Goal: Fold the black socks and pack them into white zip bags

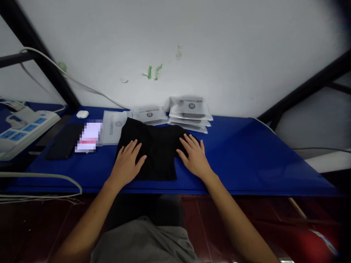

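A piece of black fabric (157, 153), seemingly a garment, lies spread on the blue table in front of me. My left hand (127, 162) rests flat on its left part with the fingers spread. On the right, my right hand (193, 155) is open too, its fingertips on the fabric's right end and its palm over the bare blue surface. Just behind the fabric lie frosted plastic pouches printed ROCKBROS: one pouch (113, 128) at the left, another (149, 115) in the middle, and a stack of several pouches (190, 109) at the right.
Left of the pouches are a dark phone (64, 140), a lit phone with a blurred screen (88, 137) and a white earbud case (82, 114). A white power strip (27, 129) with plugs stands at the far left. A white cable (82, 86) runs along the wall behind the table (246, 157).
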A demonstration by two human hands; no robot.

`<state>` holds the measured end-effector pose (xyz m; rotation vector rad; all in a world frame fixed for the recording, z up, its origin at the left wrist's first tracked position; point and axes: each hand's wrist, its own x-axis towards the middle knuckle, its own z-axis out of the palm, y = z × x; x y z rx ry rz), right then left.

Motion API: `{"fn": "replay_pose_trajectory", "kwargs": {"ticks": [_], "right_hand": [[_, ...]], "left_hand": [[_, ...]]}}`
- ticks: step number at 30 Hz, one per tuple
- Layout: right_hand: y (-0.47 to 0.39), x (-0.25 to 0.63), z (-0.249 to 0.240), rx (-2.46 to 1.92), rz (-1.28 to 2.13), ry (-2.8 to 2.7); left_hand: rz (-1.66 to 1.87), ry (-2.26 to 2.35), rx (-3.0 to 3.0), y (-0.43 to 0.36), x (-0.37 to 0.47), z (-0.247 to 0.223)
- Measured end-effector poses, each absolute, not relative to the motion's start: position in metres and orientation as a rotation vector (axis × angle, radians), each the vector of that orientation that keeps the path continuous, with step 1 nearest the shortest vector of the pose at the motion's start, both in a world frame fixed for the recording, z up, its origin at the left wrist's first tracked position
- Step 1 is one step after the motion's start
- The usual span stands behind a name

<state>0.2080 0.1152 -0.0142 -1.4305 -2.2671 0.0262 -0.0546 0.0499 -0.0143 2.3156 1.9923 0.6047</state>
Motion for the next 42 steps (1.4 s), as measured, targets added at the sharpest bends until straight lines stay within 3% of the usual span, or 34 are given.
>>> {"fn": "replay_pose_trajectory", "kwargs": {"ticks": [3,7,24,34,42], "right_hand": [[0.095,0.199,-0.002,-1.261,-0.016,-2.255],[0.061,0.189,0.008,-1.031,0.288,-2.521],[0.036,0.207,0.015,-1.040,0.456,-2.592],[0.029,0.216,0.019,-1.015,0.604,-2.583],[0.030,0.211,0.019,-0.998,0.490,-2.410]], "left_hand": [[0.724,2.017,2.353,0.035,-0.057,-0.008],[0.606,1.892,2.456,0.008,-0.066,-0.003],[0.308,1.697,2.510,-0.025,-0.102,-0.003],[0.418,1.590,2.395,-0.031,-0.104,0.014],[0.637,1.759,2.296,-0.027,-0.093,0.024]]}}
